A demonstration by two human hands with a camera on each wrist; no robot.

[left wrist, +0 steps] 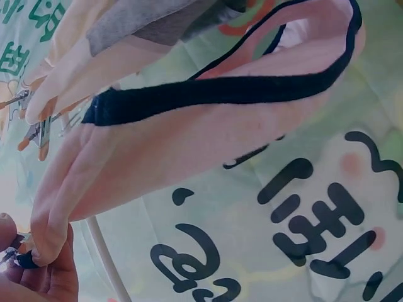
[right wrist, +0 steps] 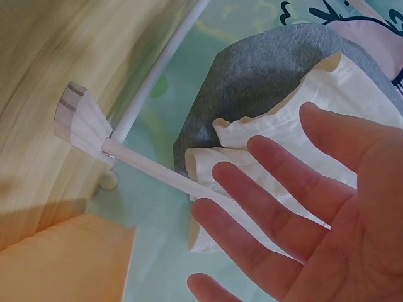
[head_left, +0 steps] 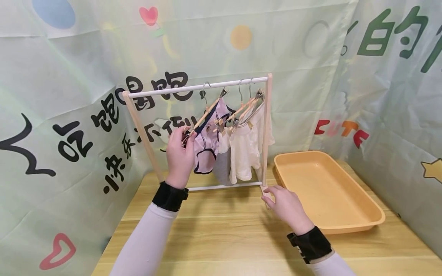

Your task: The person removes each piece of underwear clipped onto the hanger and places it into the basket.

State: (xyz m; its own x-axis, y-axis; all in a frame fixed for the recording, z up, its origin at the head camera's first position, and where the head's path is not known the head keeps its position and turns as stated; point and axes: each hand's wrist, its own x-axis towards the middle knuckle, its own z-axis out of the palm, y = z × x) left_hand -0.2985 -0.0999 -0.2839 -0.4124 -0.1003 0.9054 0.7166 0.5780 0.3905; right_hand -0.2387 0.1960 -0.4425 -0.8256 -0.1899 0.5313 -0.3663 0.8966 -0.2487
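Observation:
My left hand [head_left: 180, 157] pinches the near clip end of a wooden clip hanger [head_left: 208, 112], whose metal hook is over the rack's top bar. Pale pink underpants [head_left: 209, 142] with navy trim hang from it; the left wrist view shows my fingers at a corner of their cloth [left wrist: 157, 151]. The hanger slants, its far end higher. My right hand [head_left: 288, 205] is beside the right foot [head_left: 266, 195] of the small rack; its fingers are spread and hold nothing in the right wrist view. Whether it touches the foot I cannot tell.
White shorts [head_left: 240, 153] and a grey-and-white garment [head_left: 222, 166] hang on the rack's right half, by its right post [head_left: 267, 130]. A yellow tray [head_left: 329, 191] stands at the right on the wooden table [head_left: 214, 237]. Printed cloth [head_left: 207, 38] forms the backdrop.

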